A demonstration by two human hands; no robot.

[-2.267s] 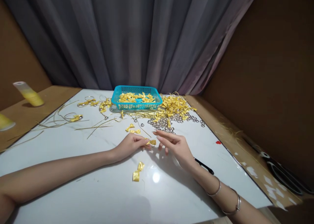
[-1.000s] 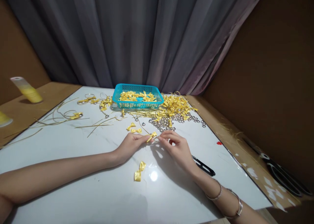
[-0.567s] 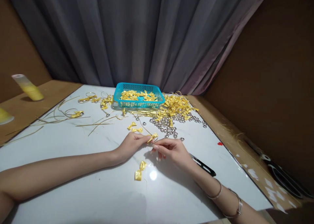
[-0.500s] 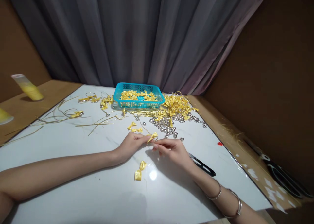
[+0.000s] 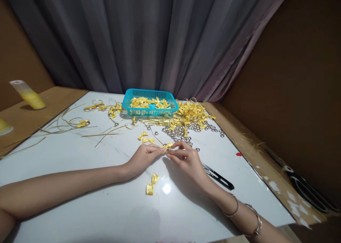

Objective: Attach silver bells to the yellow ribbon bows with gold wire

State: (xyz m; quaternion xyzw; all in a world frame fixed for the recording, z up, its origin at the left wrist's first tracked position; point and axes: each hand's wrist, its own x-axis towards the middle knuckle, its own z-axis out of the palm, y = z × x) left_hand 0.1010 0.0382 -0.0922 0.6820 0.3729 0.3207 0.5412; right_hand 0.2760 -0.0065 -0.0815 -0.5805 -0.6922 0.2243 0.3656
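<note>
Between my hands is a small yellow satin ribbon bow (image 5: 168, 146), with a thin gold cord (image 5: 157, 138) running from it toward the back. My left hand (image 5: 146, 157) pinches the bow's left side between thumb and fingers. My right hand (image 5: 188, 162) is at its right side, fingers bent in, the index fingertip touching the ribbon. What lies between its thumb and middle finger is too small to make out. A silver bead shows at the bow's top edge. Nearer me a loose yellow bow (image 5: 152, 184) lies on the white tabletop (image 5: 106, 211).
A blue basket (image 5: 150, 111) holding yellow bows stands at the back. Right of it are a heap of corded bows (image 5: 193, 113) and scattered silver beads (image 5: 177, 133). A black-handled cutter (image 5: 220, 177) lies beside my right forearm. Scissors (image 5: 306, 191) rest at far right, a ribbon spool (image 5: 33, 97) at left.
My right hand's fingers have opened slightly and the index finger has risen to the bow's right end. The bow has turned flatter. My left hand keeps its pinch.
</note>
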